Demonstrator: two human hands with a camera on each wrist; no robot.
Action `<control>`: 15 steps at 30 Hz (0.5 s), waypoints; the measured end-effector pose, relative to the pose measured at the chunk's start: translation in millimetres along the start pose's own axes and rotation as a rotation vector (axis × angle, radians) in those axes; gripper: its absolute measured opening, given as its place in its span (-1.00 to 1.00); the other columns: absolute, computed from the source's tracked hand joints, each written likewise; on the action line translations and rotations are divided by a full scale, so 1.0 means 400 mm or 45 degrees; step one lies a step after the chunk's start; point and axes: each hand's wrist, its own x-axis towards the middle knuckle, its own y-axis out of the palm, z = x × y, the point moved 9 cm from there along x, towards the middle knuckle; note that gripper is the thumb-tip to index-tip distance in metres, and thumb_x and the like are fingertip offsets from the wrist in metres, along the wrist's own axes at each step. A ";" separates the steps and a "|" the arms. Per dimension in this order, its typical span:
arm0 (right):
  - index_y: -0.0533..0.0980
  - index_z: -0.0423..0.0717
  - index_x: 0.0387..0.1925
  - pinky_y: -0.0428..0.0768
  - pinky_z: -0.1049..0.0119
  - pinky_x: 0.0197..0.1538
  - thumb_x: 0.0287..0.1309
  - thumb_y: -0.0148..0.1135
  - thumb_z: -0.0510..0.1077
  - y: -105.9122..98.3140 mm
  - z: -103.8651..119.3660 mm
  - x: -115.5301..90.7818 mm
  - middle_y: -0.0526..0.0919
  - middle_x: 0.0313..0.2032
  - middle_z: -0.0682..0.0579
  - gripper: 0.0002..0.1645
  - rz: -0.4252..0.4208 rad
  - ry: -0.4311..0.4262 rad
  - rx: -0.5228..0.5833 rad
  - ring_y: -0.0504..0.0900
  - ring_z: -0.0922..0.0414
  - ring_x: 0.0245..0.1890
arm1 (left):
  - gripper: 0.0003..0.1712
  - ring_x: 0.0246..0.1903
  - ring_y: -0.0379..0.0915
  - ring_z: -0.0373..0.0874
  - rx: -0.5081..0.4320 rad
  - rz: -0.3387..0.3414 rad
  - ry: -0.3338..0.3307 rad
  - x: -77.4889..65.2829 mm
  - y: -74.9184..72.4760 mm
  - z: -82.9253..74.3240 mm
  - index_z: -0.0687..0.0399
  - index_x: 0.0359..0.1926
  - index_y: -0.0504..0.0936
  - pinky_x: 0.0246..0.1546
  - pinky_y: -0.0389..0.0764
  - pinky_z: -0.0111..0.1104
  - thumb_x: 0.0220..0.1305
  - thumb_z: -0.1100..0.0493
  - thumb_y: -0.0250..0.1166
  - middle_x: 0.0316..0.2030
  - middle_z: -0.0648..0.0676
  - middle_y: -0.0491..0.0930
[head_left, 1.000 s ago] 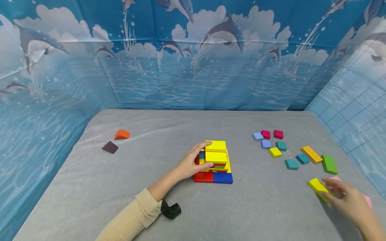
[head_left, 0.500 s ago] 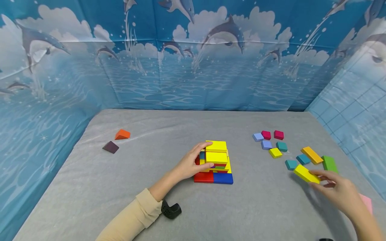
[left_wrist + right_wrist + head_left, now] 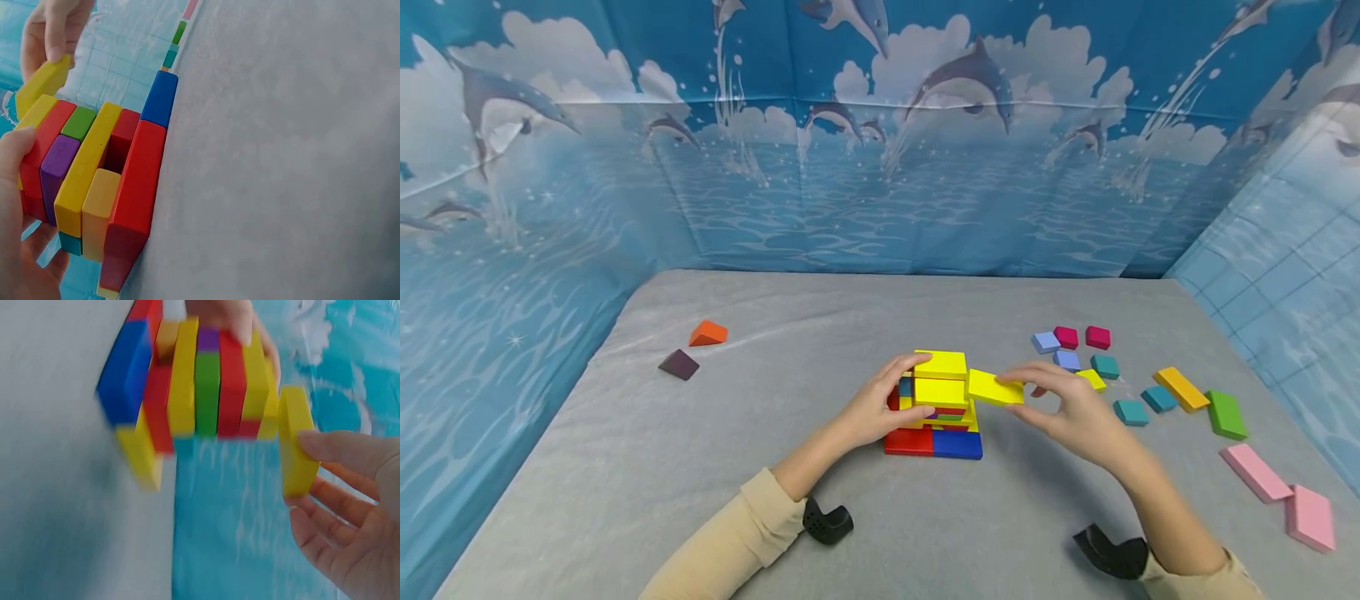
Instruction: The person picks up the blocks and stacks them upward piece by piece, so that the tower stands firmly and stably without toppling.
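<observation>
A layered stack of coloured wooden blocks (image 3: pixel 940 392) stands mid-table, with a red block (image 3: pixel 908 442) and a blue block (image 3: pixel 957 444) at its base and yellow blocks on top. My left hand (image 3: pixel 868 408) holds the stack's upper left side, its thumb at the near face, as the left wrist view shows. Between thumb and fingers, my right hand (image 3: pixel 1067 408) pinches a yellow block (image 3: pixel 995 387) raised off the table, just right of the top layer. In the right wrist view a narrow gap separates this yellow block (image 3: pixel 295 444) from the stack.
Several loose blocks lie to the right, among them a green block (image 3: pixel 1227 415), an orange block (image 3: pixel 1182 389) and pink blocks (image 3: pixel 1311 518). An orange wedge (image 3: pixel 708 333) and a dark block (image 3: pixel 679 364) lie far left. A dolphin-print curtain (image 3: pixel 880 208) borders the table.
My right hand has lifted the yellow block from the right side of the table and carried it left, up to the stack. My left hand has stayed at the stack.
</observation>
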 end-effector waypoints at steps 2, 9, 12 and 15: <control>0.58 -0.14 -0.16 0.54 0.41 -0.26 -0.20 0.41 -0.39 0.010 0.018 0.013 0.59 -0.16 0.01 -0.56 0.005 -0.021 0.022 0.49 0.15 -0.21 | -0.25 0.09 0.23 -0.13 -0.003 -0.008 0.006 0.000 -0.001 -0.001 -0.21 0.32 0.11 0.02 0.44 -0.27 0.17 0.08 0.27 0.24 0.03 0.21; 0.60 -0.11 -0.21 0.52 0.45 -0.27 -0.20 0.40 -0.41 0.003 0.037 0.018 0.60 -0.18 0.02 -0.59 -0.020 -0.045 0.056 0.50 0.14 -0.22 | -0.25 0.06 0.26 -0.13 -0.008 -0.024 0.028 0.000 -0.003 -0.001 -0.20 0.31 0.12 -0.01 0.46 -0.28 0.16 0.10 0.28 0.23 0.04 0.24; 0.59 -0.10 -0.20 0.52 0.46 -0.26 -0.19 0.40 -0.39 0.001 0.036 0.016 0.59 -0.17 0.03 -0.60 -0.030 -0.038 0.050 0.49 0.16 -0.21 | -0.25 0.04 0.27 -0.14 -0.008 -0.026 0.022 -0.001 -0.003 0.001 -0.21 0.31 0.12 -0.03 0.47 -0.30 0.16 0.09 0.28 0.22 0.04 0.24; 0.59 -0.10 -0.21 0.51 0.47 -0.26 -0.19 0.41 -0.38 -0.004 0.038 0.014 0.59 -0.17 0.05 -0.60 -0.046 -0.030 0.042 0.47 0.19 -0.21 | -0.25 0.03 0.28 -0.14 -0.009 -0.022 0.014 -0.001 -0.002 0.000 -0.21 0.31 0.12 -0.05 0.48 -0.32 0.16 0.08 0.28 0.21 0.04 0.25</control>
